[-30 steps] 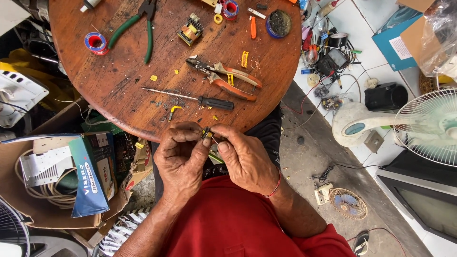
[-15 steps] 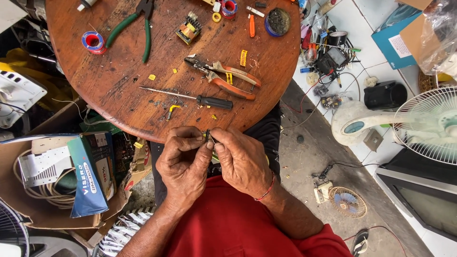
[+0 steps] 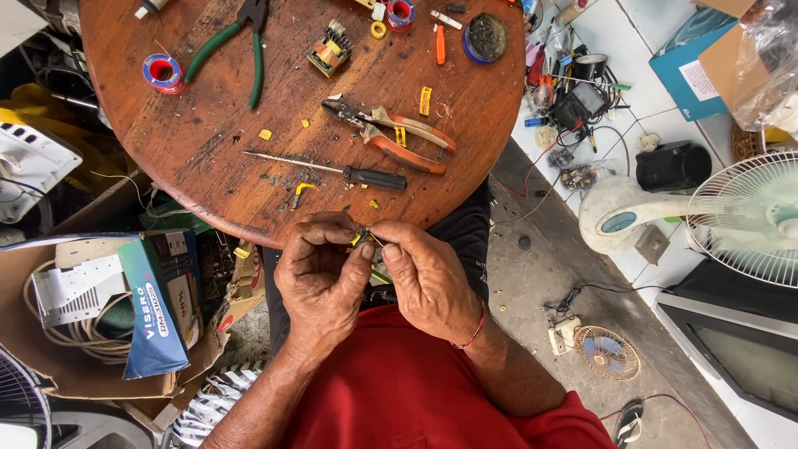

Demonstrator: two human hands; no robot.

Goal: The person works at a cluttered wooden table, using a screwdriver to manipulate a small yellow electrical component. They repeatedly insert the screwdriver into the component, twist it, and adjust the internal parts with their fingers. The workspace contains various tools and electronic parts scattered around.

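My left hand (image 3: 320, 278) and my right hand (image 3: 428, 278) meet just below the near edge of a round wooden table (image 3: 208, 158). Both pinch a small yellow and dark part (image 3: 362, 236) between thumbs and fingertips; a thin wire sticks out of it. Most of the part is hidden by my fingers. On the table close by lie a black-handled screwdriver (image 3: 349, 173) and orange-handled pliers (image 3: 399, 137).
Green-handled pliers (image 3: 237, 41), a red and blue tape roll (image 3: 162, 71), a small transformer (image 3: 328, 47) and yellow scraps lie on the table. A blue box (image 3: 158, 303) in a carton sits at left. A white fan (image 3: 731, 220) and tangled wires stand at right.
My hands have stayed together on the small part, with only slight finger shifts. The view has drifted a little.
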